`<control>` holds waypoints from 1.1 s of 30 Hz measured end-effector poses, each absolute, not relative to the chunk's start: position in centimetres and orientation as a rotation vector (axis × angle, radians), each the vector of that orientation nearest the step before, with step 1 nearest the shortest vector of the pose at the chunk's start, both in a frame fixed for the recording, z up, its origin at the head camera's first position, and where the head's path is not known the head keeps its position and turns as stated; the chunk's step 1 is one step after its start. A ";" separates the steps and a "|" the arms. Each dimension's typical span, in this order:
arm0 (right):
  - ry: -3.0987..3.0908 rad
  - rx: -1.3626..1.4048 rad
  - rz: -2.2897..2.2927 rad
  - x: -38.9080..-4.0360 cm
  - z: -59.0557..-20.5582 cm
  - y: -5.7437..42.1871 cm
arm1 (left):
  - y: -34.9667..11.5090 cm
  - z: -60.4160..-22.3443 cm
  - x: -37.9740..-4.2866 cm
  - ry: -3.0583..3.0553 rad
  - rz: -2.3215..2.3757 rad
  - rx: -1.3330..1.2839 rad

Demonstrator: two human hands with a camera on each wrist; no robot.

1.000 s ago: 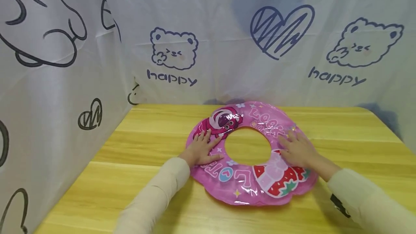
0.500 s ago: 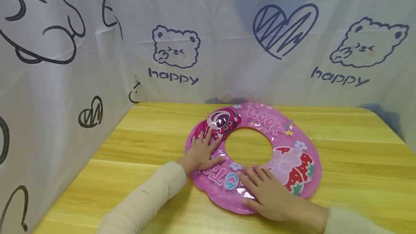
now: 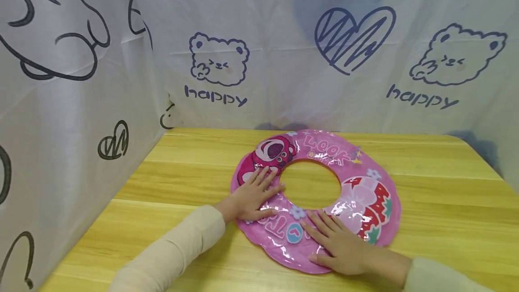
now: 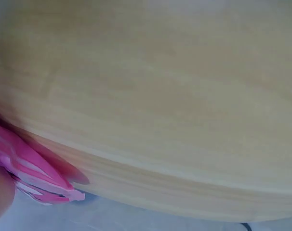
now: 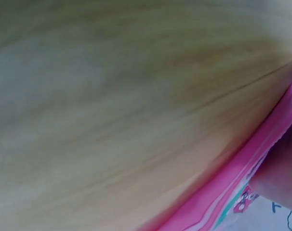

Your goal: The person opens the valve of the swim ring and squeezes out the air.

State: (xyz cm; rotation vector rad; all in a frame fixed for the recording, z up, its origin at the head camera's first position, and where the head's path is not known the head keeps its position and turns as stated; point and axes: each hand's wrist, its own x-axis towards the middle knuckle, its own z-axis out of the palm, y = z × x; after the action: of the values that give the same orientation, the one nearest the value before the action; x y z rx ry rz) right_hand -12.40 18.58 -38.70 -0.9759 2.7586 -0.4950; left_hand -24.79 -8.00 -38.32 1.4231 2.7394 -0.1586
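A pink inflatable swim ring [image 3: 324, 148] with a bear, strawberries and lettering printed on it lies flat on the wooden table. On its left side rests my left hand [image 3: 253, 197], fingers straight and spread, fingertips just below the printed bear. My right hand [image 3: 338, 247] lies with straight fingers on the ring's near side, beside the strawberry print. The left wrist view catches a pink edge of the swim ring [image 4: 35, 166] at the lower left. In the right wrist view the swim ring [image 5: 232, 178] runs along the lower right, with part of my hand [image 5: 281, 173] against it.
The yellow wood-grain table [image 3: 162, 166] reaches back to a white curtain [image 3: 279, 57] printed with bears, hearts and the word happy. Another white curtain [image 3: 73, 148] with black line drawings hangs along the left side.
My right hand has moved from the ring's right side to its near side. The ring has turned slightly counterclockwise and its near edge sits a little closer. My left hand stays on its left side.
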 end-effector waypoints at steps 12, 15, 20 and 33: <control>2.656 -1.010 -0.481 -14.0 -38.0 21.6 | -7.4 -38.0 -23.3 2.674 -0.313 1.502; 2.669 -0.979 -0.523 -14.2 -38.0 22.6 | -7.3 -37.9 -22.9 2.654 -0.328 1.495; 2.735 -0.918 -0.559 -14.8 -38.3 24.5 | -7.1 -37.5 -22.2 2.635 -0.340 1.494; 3.005 -1.025 -0.381 -16.5 -39.8 29.0 | -7.0 -37.0 -20.5 2.559 -0.347 1.583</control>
State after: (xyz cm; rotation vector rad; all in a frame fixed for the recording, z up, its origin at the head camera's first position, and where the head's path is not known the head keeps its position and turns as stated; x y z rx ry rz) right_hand -16.50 29.04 -39.76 -1.0253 3.0051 -0.3811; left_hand -20.53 -7.02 -37.00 1.5825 2.5586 -0.3467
